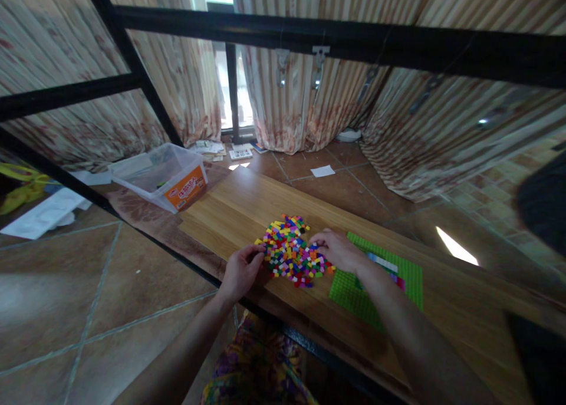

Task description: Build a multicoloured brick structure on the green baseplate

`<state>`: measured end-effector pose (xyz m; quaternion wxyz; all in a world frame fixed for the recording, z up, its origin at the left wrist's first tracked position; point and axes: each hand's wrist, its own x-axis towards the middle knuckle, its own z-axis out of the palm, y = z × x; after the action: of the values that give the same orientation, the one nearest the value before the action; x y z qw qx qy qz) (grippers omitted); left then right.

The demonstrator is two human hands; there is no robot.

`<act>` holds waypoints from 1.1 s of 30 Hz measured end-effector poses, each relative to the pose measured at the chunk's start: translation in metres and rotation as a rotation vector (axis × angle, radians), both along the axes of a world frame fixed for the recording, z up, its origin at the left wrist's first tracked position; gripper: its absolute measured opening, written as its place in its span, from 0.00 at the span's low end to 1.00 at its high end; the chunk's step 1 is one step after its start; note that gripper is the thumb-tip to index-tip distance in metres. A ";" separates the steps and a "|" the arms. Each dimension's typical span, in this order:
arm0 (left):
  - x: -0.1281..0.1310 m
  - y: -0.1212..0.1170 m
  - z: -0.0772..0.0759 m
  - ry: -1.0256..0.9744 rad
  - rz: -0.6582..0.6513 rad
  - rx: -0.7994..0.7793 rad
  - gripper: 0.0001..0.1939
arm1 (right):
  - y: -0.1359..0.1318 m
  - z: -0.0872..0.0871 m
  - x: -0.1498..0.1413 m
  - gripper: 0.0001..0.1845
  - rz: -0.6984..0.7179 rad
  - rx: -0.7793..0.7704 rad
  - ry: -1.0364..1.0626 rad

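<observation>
A heap of small multicoloured building bricks [289,252] lies spread on the wooden board. My left hand [242,270] is at the heap's left edge, its thumb and fingers closed in a pinch. Whatever may be between those fingertips is too small to make out. Over the heap's right side, my right hand [336,249] has its fingers curled down among the bricks; its fingertips are partly hidden. A green studded baseplate [411,278] lies to the right, partly covered by my right forearm. White, light blue and pink bricks [387,264] sit on it in rows.
A clear plastic tub [154,172] with an orange label stands at the board's far left end. The wooden board [234,201] rests on a brown-covered surface inside a dark metal frame [283,25]. Papers [322,171] lie on the tiled floor beyond, below striped curtains [283,104].
</observation>
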<state>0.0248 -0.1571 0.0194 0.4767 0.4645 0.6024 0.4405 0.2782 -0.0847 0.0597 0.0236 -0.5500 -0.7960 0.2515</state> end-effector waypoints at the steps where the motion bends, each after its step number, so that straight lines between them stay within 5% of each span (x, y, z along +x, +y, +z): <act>1: 0.000 0.000 0.000 -0.005 -0.001 -0.001 0.13 | 0.001 0.000 0.001 0.12 -0.002 -0.001 -0.005; 13: 0.000 0.001 -0.001 0.003 0.004 0.036 0.15 | -0.002 -0.008 0.011 0.03 -0.164 0.022 0.225; 17: 0.018 -0.006 0.019 -0.059 -0.028 0.110 0.16 | -0.021 0.011 0.002 0.06 -0.300 -0.022 0.558; 22: 0.053 -0.021 0.051 -0.225 -0.208 0.088 0.14 | -0.074 0.030 -0.039 0.10 -0.532 -0.106 1.028; 27: 0.063 -0.038 0.050 -0.370 -0.269 -0.075 0.14 | -0.112 0.013 -0.060 0.12 -0.696 -0.279 1.259; 33: 0.061 -0.052 0.039 -0.452 -0.302 -0.221 0.18 | -0.125 -0.002 -0.053 0.10 -0.679 -0.384 1.255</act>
<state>0.0859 -0.2093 0.0583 0.7069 0.3843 0.4492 0.3883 0.2257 -0.2097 0.0580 0.4544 -0.5131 -0.3607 0.6326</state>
